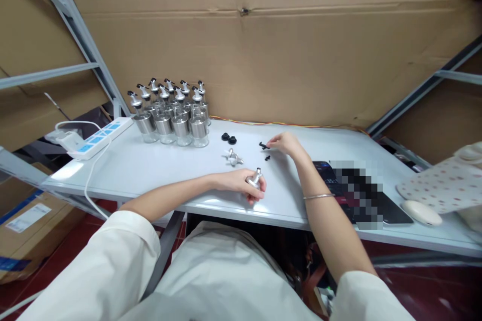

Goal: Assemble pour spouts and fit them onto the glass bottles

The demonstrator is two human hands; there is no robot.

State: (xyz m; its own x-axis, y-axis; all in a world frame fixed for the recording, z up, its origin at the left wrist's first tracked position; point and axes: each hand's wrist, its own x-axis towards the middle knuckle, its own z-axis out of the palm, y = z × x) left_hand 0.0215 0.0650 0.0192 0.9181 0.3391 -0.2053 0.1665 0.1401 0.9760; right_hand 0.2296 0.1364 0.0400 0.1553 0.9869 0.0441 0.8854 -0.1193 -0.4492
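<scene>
My left hand (238,181) is closed around a silver pourer spout (256,177), whose narrow black-tipped end points up. To the right and farther back, my right hand (285,143) pinches one end of a small black spout lever (263,146) low over the table. A smaller black piece (267,158) lies just below that lever. Left of the hands, silver pourer parts (234,158) rest loose on the white tabletop. Behind them sit two round black stoppers (232,140). Several glass bottles with steel sleeves (181,125) and silver-and-black pourers stand upright in rows at the back left.
A white power strip (100,139) with a cable lies at the left end of the table (150,175). Toward the right are a phone (327,180), a dark tablet-like slab (395,210), a white oval object (422,212) and a dotted pouch (437,183). Cardboard (301,60) walls the back.
</scene>
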